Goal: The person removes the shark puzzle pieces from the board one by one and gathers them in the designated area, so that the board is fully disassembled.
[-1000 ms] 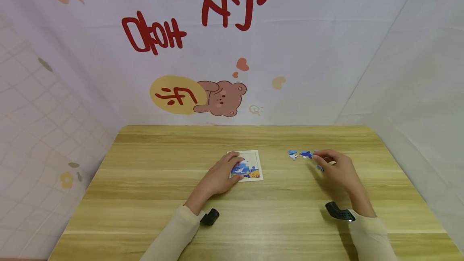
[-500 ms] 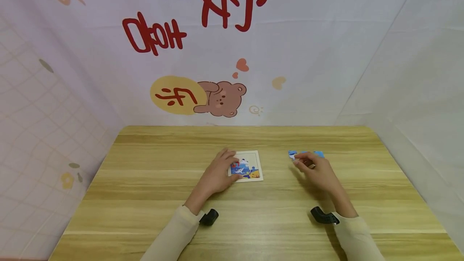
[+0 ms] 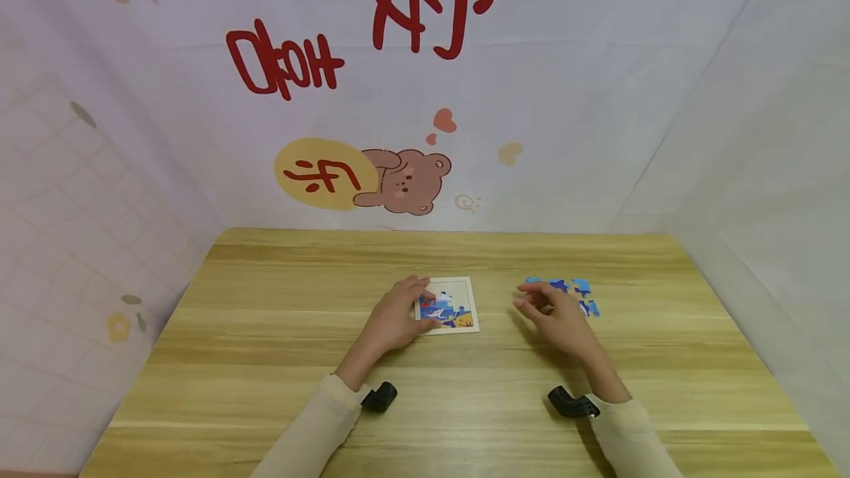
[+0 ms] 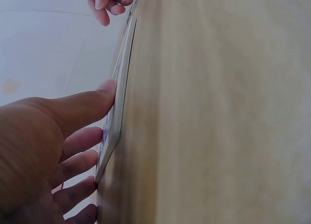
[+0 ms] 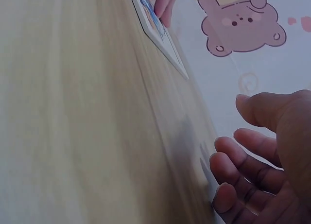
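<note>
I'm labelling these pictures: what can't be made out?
Head: part of the puzzle board, behind the left hand.
Head: some loose pieces, partly behind the right hand.
Left wrist: what the board shows, seen nearly edge-on.
Right wrist: the board's far part, cut off by the top edge.

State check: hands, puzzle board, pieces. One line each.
Puzzle board: flat on the table, partly filled.
Fitted pieces: in the board, partly hidden.
Left hand: touching the board's left side.
Right hand: above the table, no piece visible in it.
Loose pieces: on the table, right of the board.
</note>
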Motion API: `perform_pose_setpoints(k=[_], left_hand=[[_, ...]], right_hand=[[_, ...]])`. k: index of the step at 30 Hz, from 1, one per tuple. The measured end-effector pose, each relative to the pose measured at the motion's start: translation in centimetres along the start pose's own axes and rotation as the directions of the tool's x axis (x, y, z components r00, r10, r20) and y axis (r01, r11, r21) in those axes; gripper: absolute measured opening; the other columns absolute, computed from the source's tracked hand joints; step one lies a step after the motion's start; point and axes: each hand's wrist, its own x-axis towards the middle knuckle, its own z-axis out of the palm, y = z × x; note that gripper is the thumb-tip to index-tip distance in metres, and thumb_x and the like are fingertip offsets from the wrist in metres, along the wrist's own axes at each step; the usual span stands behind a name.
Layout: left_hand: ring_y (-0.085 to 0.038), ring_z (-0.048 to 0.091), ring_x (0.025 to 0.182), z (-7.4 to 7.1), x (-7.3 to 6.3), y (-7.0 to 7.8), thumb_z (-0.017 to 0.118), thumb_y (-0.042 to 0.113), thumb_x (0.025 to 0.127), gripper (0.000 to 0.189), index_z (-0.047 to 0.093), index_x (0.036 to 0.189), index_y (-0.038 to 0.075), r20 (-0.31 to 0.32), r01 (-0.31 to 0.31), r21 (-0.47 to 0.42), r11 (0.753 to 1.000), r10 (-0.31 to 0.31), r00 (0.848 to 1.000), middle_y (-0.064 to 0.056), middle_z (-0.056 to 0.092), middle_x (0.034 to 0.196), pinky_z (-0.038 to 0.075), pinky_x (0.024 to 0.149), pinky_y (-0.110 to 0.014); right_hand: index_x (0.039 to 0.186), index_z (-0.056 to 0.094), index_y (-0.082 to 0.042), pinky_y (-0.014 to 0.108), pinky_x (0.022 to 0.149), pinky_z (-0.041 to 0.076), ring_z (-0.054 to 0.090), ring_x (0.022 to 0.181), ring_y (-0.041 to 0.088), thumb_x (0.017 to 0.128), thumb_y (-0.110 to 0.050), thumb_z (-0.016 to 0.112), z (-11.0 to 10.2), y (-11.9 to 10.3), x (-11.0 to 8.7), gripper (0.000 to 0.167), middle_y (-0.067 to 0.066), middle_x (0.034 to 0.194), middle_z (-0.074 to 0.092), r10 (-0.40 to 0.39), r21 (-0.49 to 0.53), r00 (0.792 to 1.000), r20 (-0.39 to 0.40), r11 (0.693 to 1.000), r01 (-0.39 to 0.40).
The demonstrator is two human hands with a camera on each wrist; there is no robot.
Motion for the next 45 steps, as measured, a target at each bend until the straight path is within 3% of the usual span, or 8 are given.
perform_pose_setpoints(k=[17, 22, 29, 36, 45], left_hand=[[-0.033, 0.035, 0.153, -0.2, 0.1, -0.3, 0.084, 0.033, 0.086, 0.044, 0.072, 0.124, 0.014, 0.000, -0.034, 0.007, 0.999, 0.034, 0.999, -0.006, 0.049, 0.158, 0.030, 0.122, -0.060], [-0.033, 0.037, 0.152, -0.2, 0.1, -0.4, 0.084, 0.033, 0.087, 0.042, 0.072, 0.123, 0.014, -0.004, -0.038, 0.007, 0.999, 0.038, 0.999, -0.007, 0.050, 0.158, 0.031, 0.122, -0.060], [-0.034, 0.038, 0.150, -0.3, 0.2, -0.4, 0.083, 0.033, 0.087, 0.042, 0.072, 0.122, 0.014, -0.009, -0.061, -0.001, 0.998, 0.061, 0.998, -0.007, 0.051, 0.156, 0.032, 0.120, -0.061], [-0.033, 0.041, 0.147, -0.3, 0.3, -0.5, 0.084, 0.033, 0.086, 0.039, 0.073, 0.118, 0.015, -0.017, -0.078, -0.003, 0.997, 0.078, 0.997, -0.006, 0.053, 0.153, 0.035, 0.116, -0.062], [-0.033, 0.042, 0.147, -0.2, 0.5, -0.6, 0.083, 0.034, 0.087, 0.038, 0.071, 0.118, 0.015, -0.008, -0.084, 0.016, 0.996, 0.084, 0.996, -0.006, 0.052, 0.154, 0.037, 0.116, -0.061]], right_hand=[[0.122, 0.070, -0.004, 0.022, 0.073, 0.057, 0.067, 0.085, 0.010, 0.094, -0.018, 0.076, 4.4, -3.4, 2.0, 0.032, 0.004, 0.096, 0.072, -0.124, 0.091, 0.992, 0.035, 0.989, 0.120], [0.121, 0.071, -0.007, 0.022, 0.073, 0.056, 0.066, 0.083, 0.009, 0.093, -0.019, 0.077, 5.4, -4.3, 2.7, 0.031, 0.002, 0.096, 0.072, -0.129, 0.096, 0.990, 0.055, 0.988, 0.123], [0.119, 0.072, -0.009, 0.023, 0.071, 0.053, 0.063, 0.081, 0.013, 0.092, -0.019, 0.078, 6.5, -5.3, 3.7, 0.029, 0.003, 0.097, 0.070, -0.139, 0.061, 0.986, 0.092, 0.989, 0.133], [0.117, 0.073, -0.011, 0.029, 0.083, 0.052, 0.061, 0.093, 0.015, 0.091, -0.023, 0.079, 7.3, -6.1, 4.2, 0.029, 0.004, 0.109, 0.069, -0.081, -0.005, 0.987, 0.135, 0.997, 0.083], [0.108, 0.077, -0.013, 0.029, 0.076, 0.045, 0.055, 0.085, 0.016, 0.089, -0.026, 0.081, 7.9, -6.5, 4.3, 0.023, 0.002, 0.098, 0.063, -0.066, -0.076, 0.994, 0.084, 0.994, 0.073]])
